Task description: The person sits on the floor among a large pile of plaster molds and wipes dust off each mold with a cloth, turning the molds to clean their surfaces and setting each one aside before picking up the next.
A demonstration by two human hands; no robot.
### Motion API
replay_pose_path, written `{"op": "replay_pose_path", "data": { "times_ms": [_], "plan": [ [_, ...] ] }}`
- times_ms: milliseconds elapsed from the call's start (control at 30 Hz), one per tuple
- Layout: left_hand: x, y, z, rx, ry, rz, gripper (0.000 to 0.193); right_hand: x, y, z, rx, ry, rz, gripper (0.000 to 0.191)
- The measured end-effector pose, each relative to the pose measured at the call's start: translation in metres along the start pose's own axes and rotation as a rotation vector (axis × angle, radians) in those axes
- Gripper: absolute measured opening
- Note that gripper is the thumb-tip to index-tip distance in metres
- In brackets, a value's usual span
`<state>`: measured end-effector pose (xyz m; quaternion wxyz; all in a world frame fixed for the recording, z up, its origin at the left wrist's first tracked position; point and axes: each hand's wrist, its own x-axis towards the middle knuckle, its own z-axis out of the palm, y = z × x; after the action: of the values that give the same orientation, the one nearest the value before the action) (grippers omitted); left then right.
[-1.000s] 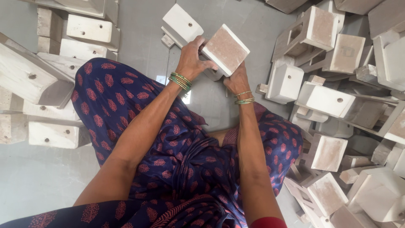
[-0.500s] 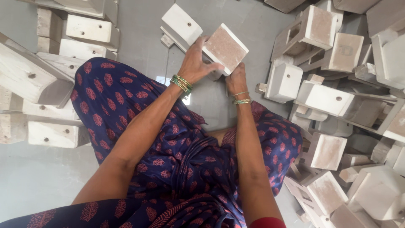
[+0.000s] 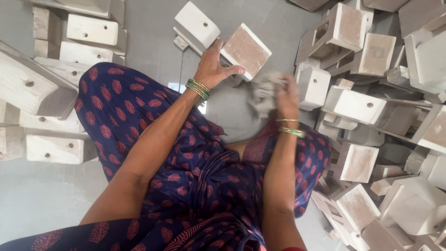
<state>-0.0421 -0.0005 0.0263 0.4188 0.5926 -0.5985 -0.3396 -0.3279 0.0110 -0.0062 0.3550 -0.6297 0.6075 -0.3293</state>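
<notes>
A grey floor point(image 3: 153, 42) carries two groups of pale wooden box-like pieces: a jumbled heap point(image 3: 385, 116) fills the whole right side from far to near, and a neater row of long white pieces point(image 3: 51, 93) sits at the left. Between them the person sits with knees spread under a dark blue cloth with red motifs point(image 3: 139, 130). At the far centre, a square block point(image 3: 246, 50) with a brownish, rough-looking top face is held tilted above the floor, just beside another white piece with a small hole point(image 3: 197, 23). The left hand point(image 3: 211, 69) grips that block from its near edge, thumb stretched along one side and fingers wrapped behind, clamped firmly on it. The right hand point(image 3: 288, 100) is to the right of the block and apart from it, closed around a crumpled grey rag point(image 3: 265, 93); the rag and hand are blurred, so the exact finger positions cannot be told, only that they bunch the cloth. Judging from this, one block is in hand with its top face unwiped or partly wiped, while the heap at right looks like much work left; which pieces are finished cannot be told.
</notes>
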Motion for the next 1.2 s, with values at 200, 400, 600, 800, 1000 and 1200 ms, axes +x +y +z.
{"op": "replay_pose_path", "data": {
  "times_ms": [200, 400, 600, 800, 1000, 1200],
  "plan": [
    [0.000, -0.002, 0.000, 0.018, 0.034, 0.055, 0.106, 0.000, -0.035, 0.067, 0.096, -0.540, 0.128, 0.056],
    [0.002, -0.011, 0.004, 0.020, 0.021, 0.039, 0.110, 0.001, -0.006, 0.083, -0.020, -0.494, -0.231, 0.071],
    [0.003, -0.019, 0.008, 0.009, 0.017, 0.027, 0.111, 0.016, 0.006, 0.095, -0.188, -0.452, -0.195, 0.059],
    [0.005, -0.027, 0.013, -0.003, 0.004, 0.012, 0.119, 0.007, -0.004, 0.092, 0.236, -0.538, 0.069, 0.071],
    [0.006, -0.027, 0.012, 0.004, 0.006, 0.033, 0.118, 0.015, 0.001, 0.104, -0.125, -0.332, -0.249, 0.033],
    [0.003, -0.017, 0.007, 0.069, 0.002, -0.003, 0.117, 0.010, -0.002, 0.117, -0.471, -0.154, -0.328, 0.015]
  ]
}}
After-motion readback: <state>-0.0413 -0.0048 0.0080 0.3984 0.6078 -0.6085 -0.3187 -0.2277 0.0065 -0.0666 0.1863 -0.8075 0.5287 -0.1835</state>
